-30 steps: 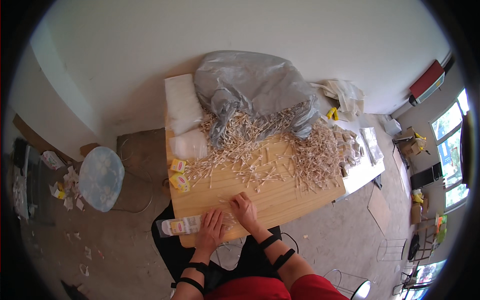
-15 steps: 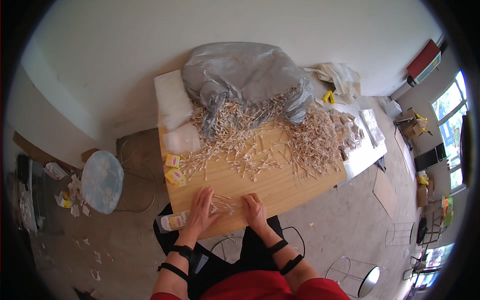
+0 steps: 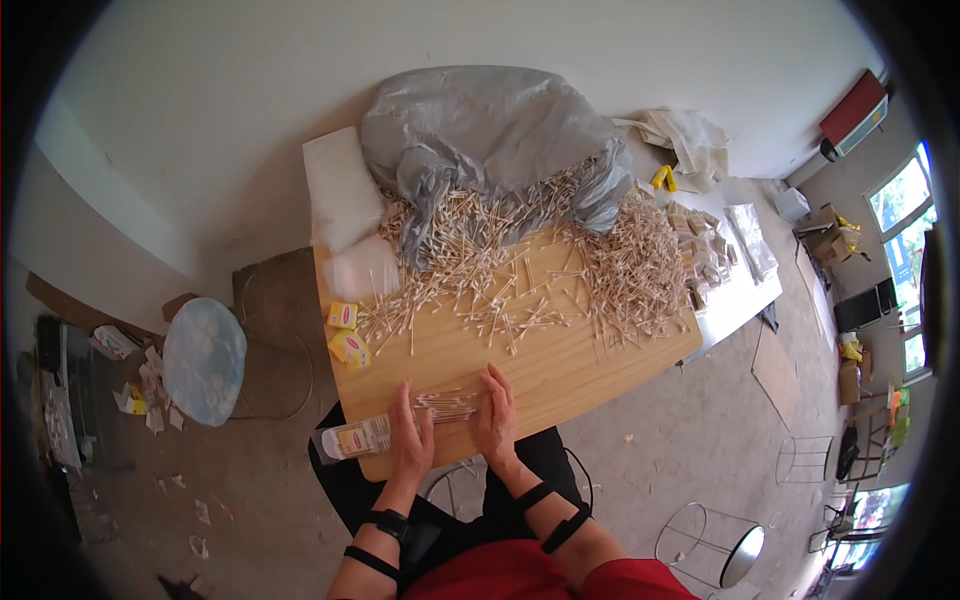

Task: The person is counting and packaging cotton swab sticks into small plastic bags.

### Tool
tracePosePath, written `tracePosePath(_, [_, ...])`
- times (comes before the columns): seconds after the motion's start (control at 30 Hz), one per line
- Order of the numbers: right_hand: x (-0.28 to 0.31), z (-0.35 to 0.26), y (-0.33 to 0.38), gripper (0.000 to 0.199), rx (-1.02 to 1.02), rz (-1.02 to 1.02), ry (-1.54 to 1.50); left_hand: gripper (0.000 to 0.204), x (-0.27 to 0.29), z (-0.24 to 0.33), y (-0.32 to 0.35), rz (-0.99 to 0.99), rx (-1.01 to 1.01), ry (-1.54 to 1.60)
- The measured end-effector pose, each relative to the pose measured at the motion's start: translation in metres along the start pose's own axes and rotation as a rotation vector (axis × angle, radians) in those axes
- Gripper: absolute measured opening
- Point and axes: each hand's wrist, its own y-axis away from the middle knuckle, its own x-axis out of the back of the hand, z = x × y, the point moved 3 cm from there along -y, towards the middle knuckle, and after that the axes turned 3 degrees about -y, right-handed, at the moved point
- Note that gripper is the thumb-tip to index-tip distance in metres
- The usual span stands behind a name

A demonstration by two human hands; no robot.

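A small batch of wooden cotton swabs (image 3: 447,406) lies near the table's front edge, its sticks running roughly left to right. My left hand (image 3: 410,432) stands on edge at the batch's left end, fingers stretched out. Facing it, my right hand (image 3: 495,418) is at the right end with straight fingers. The swabs are between the two palms; whether both palms touch the tips is hard to tell. Just left of my left hand lies a clear plastic pack with a yellow label (image 3: 355,438), at the table corner.
A large grey plastic bag (image 3: 480,115) spills a heap of swabs (image 3: 640,265) across the wooden table (image 3: 590,385). Two small yellow boxes (image 3: 343,316) and clear plastic sheets (image 3: 340,190) lie at the left. Bundled packs (image 3: 705,250) sit right. Stools (image 3: 204,360) stand on the floor.
My right hand has straightened its fingers and come against the swabs' right end. My left hand has turned upright at their left end. The swabs lie more evenly lined up.
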Motion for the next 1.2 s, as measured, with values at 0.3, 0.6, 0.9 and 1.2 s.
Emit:
tracePosePath(0.3, [-0.039, -0.006, -0.003, 0.030, -0.056, -0.070, -0.233, 0.046, -0.014, -0.005, -0.018, 0.227, 0.101, 0.113])
tracePosePath(0.6, [-0.039, 0.009, 0.004, 0.028, -0.077, -0.103, -0.304, 0.046, -0.008, -0.008, -0.019, 0.190, 0.109, 0.197])
tracePosePath(0.9, [0.007, -0.006, 0.020, 0.053, 0.360, -0.584, 0.329, 0.073, 0.004, 0.000, 0.008, -0.183, -0.199, -0.491])
tracePosePath(1.2, [0.015, -0.002, 0.032, 0.060, 0.469, -0.736, 0.399, 0.081, 0.005, -0.002, 0.026, -0.405, -0.217, -0.629])
